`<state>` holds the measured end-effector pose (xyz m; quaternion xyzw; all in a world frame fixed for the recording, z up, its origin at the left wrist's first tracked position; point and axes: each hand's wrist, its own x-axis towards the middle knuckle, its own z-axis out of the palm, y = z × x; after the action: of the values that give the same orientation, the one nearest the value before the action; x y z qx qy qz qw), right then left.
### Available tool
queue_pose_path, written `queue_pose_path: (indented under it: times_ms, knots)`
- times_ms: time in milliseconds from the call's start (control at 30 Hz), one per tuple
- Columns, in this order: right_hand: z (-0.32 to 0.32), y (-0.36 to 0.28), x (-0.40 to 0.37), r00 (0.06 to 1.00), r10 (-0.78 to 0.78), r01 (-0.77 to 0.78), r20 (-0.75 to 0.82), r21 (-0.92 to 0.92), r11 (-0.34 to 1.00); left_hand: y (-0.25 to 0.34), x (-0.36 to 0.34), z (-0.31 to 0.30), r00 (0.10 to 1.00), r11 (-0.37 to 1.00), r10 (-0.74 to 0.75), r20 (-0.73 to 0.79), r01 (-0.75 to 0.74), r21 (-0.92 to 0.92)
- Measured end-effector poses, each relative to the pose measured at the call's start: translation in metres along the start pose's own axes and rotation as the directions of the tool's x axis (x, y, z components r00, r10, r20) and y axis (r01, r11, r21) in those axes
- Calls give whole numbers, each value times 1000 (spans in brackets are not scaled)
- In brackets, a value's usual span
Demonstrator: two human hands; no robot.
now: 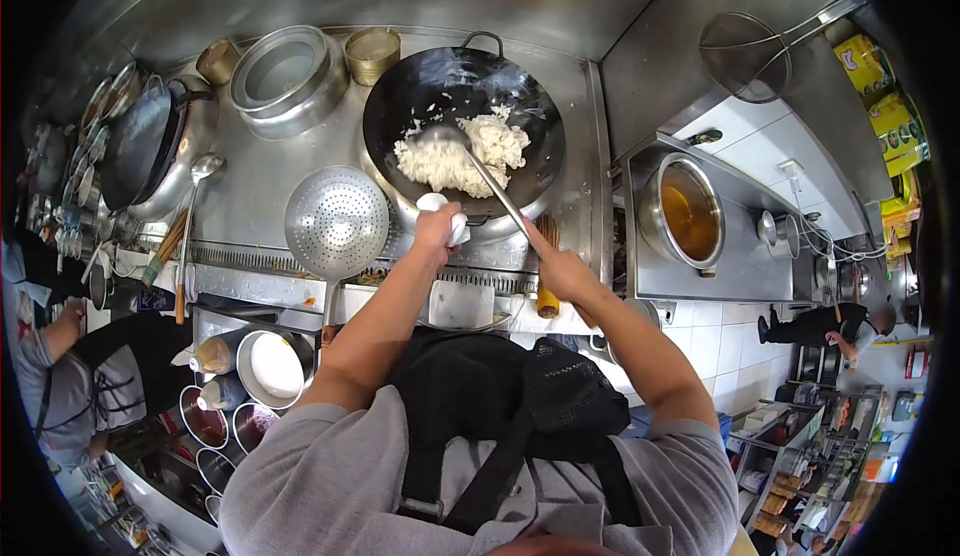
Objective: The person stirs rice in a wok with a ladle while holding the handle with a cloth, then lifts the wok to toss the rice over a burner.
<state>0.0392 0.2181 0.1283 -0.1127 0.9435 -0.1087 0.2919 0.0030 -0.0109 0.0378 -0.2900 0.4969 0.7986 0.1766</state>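
A black wok (pixel 535 121) sits on the steel stove with a mound of white rice (pixel 430 164) in it. My left hand (pixel 436 232) is closed around a folded white cloth (pixel 459 231) at the wok's near rim, by its near handle. The handle itself is mostly covered. In my right hand (pixel 565 274) is the handle of a long metal ladle (pixel 498 192), my fingers wrapped round its lower end. The ladle's bowl rests in the rice near the middle of the wok, and rice hides part of it.
Left of the wok lie a perforated skimmer (pixel 337 218), a metal pot (pixel 262 106) and another ladle (pixel 192 206). A bamboo brush (pixel 548 302) stands near my right hand. Right is a pot (pixel 652 218) of amber liquid. Co-workers (pixel 110 381) stand left and far right (pixel 850 326).
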Motion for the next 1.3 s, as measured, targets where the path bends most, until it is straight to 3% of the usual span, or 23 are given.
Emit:
queue_pose_path:
  times_ms: [67,167,200,267,300,367,400,467,500,533,567,600,667,733,767,800,900,933,1000,1100,1167,1200,1300]
  knots:
    - [-8,24,-32,997,59,-57,47,-51,997,-3,1,4,998,997,-21,-56,25,70]
    - [-12,56,-46,993,98,-87,70,-155,984,-12,3,2,1000,999,-17,-13,17,36]
    - [-16,59,-43,996,85,-84,1,-189,978,-15,1,2,1000,1000,-26,7,26,13]
    - [-23,64,-36,994,68,-84,-81,-227,970,-26,-27,-3,996,991,92,-3,-92,-101]
    - [-20,61,-30,988,42,-76,-149,-236,969,-43,-40,-16,984,978,165,63,-155,-142]
    - [-19,48,-39,976,28,-81,-214,-242,967,-84,-67,-45,970,966,238,54,-231,-114]
    - [-22,45,-57,976,30,-81,-217,-232,969,-87,-88,-56,944,896,328,18,-317,310]
    - [-31,49,-98,989,-57,50,-139,-54,997,-79,-112,-46,947,944,315,-66,-305,126]
    - [-40,54,-115,990,-55,48,-130,-53,997,-66,-110,-42,953,950,299,-47,-292,111]
    - [-48,62,-132,997,-55,41,51,231,972,-44,-106,-29,987,980,156,-36,-159,-121]
    - [-53,68,-141,970,-100,-21,220,486,873,-19,-90,-13,994,995,36,-107,-45,-85]
    - [-46,76,-134,970,-99,-19,220,481,876,-2,-68,-1,997,997,24,-80,-30,-65]
    - [-10,103,-101,946,-323,322,-35,242,915,-1,-25,-8,1000,1000,-13,19,13,1]
    - [-8,83,-65,999,18,-19,31,32,999,-42,-14,-18,973,973,231,17,-231,-3]
    - [-1,83,-48,999,22,-25,-44,-61,998,-72,-10,-33,949,950,307,66,-302,-86]
    - [-3,74,-45,998,24,-27,-52,-65,998,-90,-28,-42,962,964,265,-66,-265,4]
    - [-2,51,-63,982,11,-31,-187,-104,994,-95,-66,-52,954,954,299,23,-298,-25]
    - [-2,49,-75,984,18,-37,-175,-108,993,-85,-74,-49,951,951,307,38,-304,-53]
    - [0,52,-98,976,1,-3,-219,-5,1000,-39,-64,-27,986,975,135,-100,-150,-165]
    - [4,59,-116,987,79,-89,-143,-69,994,2,-15,-17,998,990,49,-47,-54,-127]
    - [13,79,-99,987,117,-132,-107,-146,980,1,12,-20,997,996,76,-30,-74,54]
    - [11,84,-80,980,179,-193,-90,-182,964,3,18,-20,996,995,88,-23,-87,47]
    - [-2,90,-5,963,162,-211,-217,-227,951,2,24,-23,998,995,56,-19,-54,84]
